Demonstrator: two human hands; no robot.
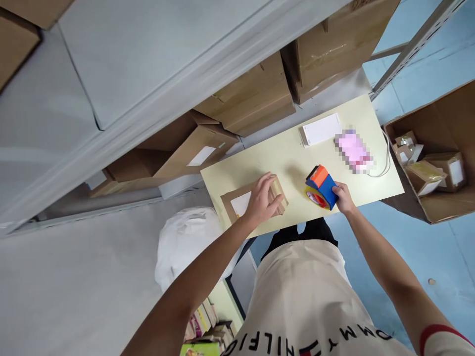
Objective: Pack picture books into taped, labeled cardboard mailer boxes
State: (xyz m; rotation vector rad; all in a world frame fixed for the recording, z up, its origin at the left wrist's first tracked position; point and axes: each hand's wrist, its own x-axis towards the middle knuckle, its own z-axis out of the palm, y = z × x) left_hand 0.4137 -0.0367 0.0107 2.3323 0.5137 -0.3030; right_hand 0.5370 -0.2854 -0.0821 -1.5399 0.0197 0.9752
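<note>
A small cardboard box with a white label on its left part lies on the cream tabletop. Over its right part my left hand is curved, thumb and fingers spanning the box and gripping it. To the right, my right hand is closed around the handle end of a blue and orange tape dispenser. That dispenser, carrying a roll of tape, is held apart from the box, tilted above the tabletop. The fingers under the dispenser are hidden.
On the table's far right are a white box and a blurred pink item with a cable. A large open carton holding several small boxes stands at right. Shelved cartons line the far side. A white bag sits left.
</note>
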